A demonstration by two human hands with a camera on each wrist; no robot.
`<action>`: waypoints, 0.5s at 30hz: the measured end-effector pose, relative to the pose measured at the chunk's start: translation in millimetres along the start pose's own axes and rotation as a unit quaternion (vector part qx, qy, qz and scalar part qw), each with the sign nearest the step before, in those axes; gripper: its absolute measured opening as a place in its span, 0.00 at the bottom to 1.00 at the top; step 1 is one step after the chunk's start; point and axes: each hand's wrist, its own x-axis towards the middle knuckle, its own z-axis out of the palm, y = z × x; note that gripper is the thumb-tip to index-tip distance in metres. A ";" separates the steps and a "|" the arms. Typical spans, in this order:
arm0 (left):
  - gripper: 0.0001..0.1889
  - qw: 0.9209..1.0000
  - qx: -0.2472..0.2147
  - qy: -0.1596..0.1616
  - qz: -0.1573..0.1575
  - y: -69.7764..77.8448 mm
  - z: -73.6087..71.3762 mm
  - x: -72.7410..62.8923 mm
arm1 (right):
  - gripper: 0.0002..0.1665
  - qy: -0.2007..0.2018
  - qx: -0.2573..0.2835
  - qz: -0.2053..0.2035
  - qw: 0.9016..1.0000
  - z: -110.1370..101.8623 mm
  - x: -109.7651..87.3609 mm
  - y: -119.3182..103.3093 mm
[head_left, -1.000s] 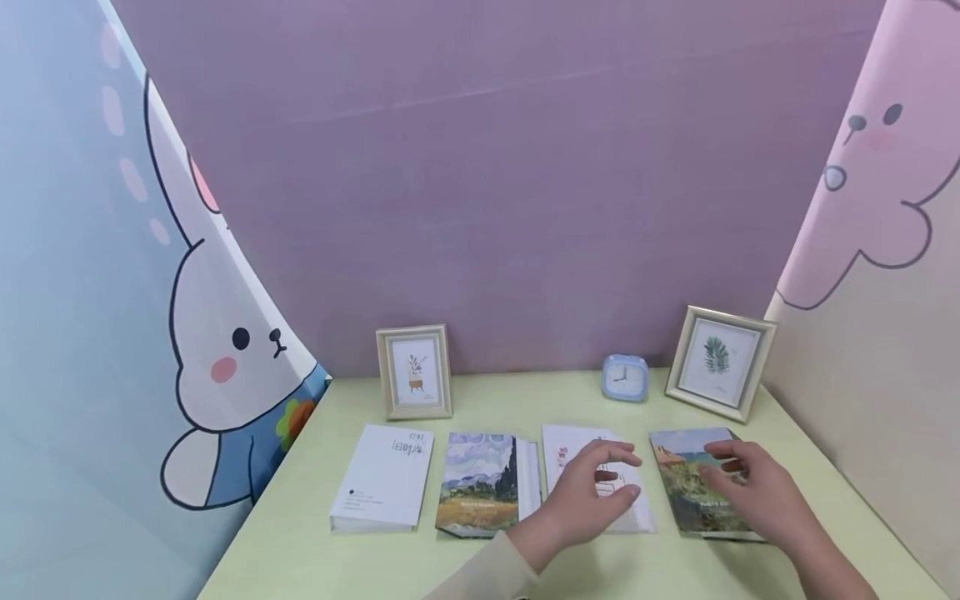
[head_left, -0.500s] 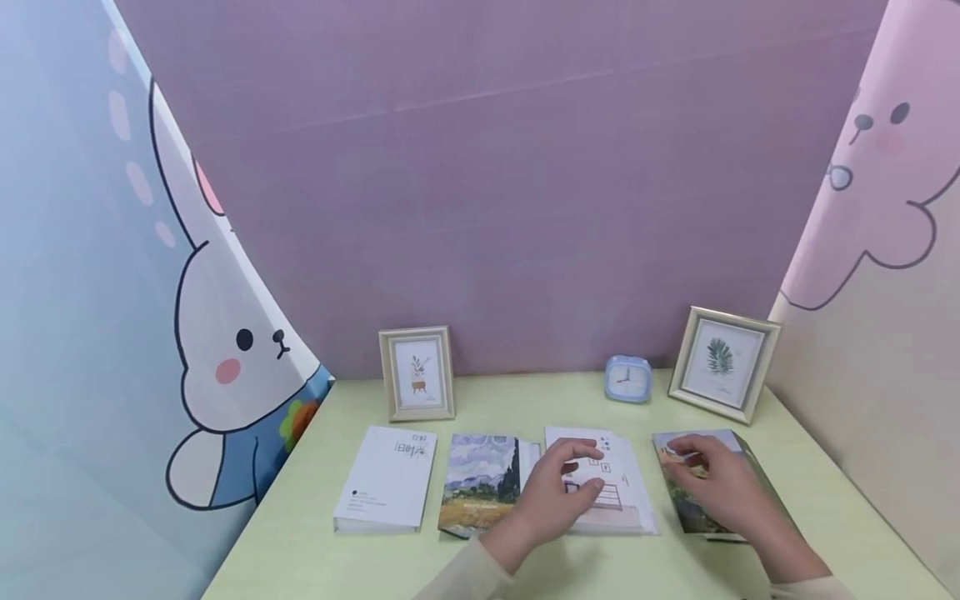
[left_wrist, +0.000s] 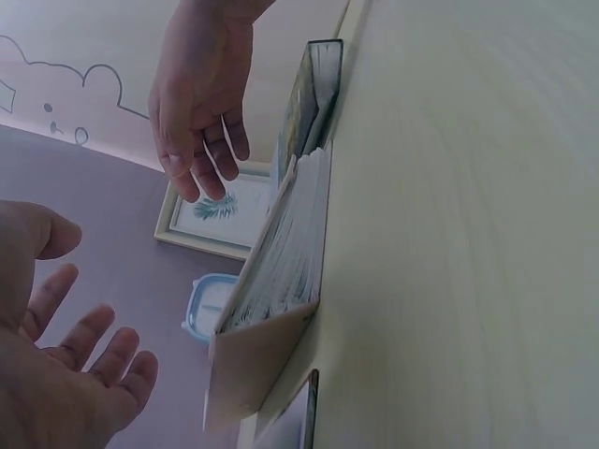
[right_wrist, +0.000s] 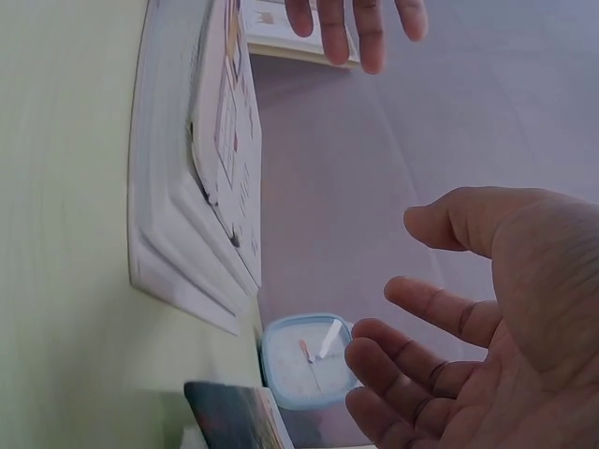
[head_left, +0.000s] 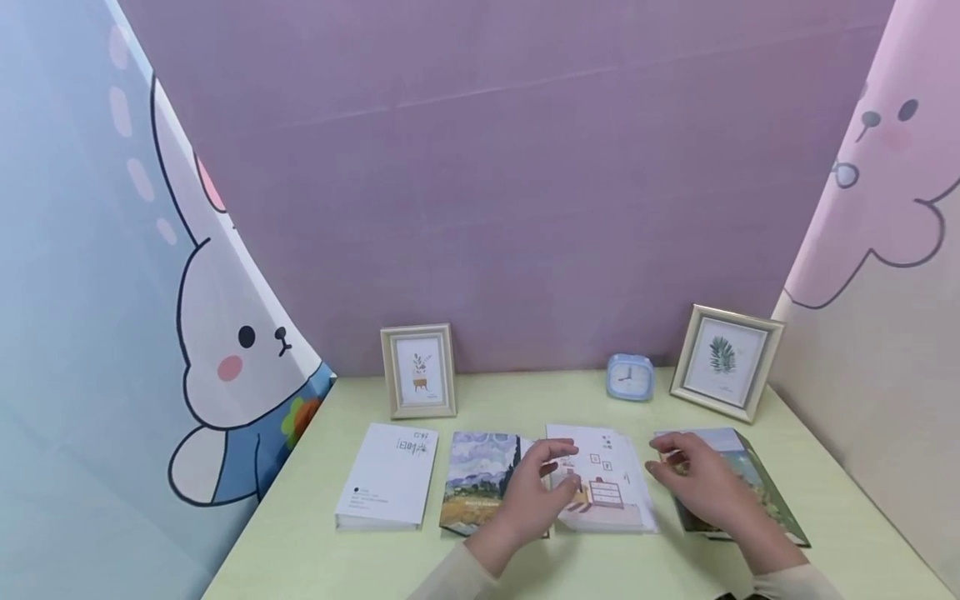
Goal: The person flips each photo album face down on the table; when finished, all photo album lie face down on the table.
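In the head view, four photo-album-like books would be counted as several, lying in a row on the table. My left hand hovers with loosely bent fingers over the gap between a landscape-painting album and a white album with a furniture drawing. To its right, my right hand is held over the left side of a green-and-blue painted album. Both hands hold nothing; the left wrist view shows air between the left hand and the white album's spine. Farthest left lies a plain white album.
Behind the albums stand a left picture frame, a small blue clock and a right picture frame. A purple backdrop rises at the table's back edge, with printed side walls left and right.
Both hands have shifted left across the albums. More of the white album's furniture drawing and of the right-hand painted album now shows.
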 end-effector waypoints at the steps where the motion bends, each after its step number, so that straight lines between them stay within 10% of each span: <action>1: 0.19 1.000 0.000 0.001 -0.003 -0.6 -1.2 -0.7 | 0.21 -0.003 0.000 0.000 1.000 1.4 0.6 -0.6; 15: 0.28 0.999 -0.001 -0.006 -0.043 -10.3 -13.0 -11.7 | 0.22 -0.040 0.042 0.002 0.998 23.3 4.4 -9.4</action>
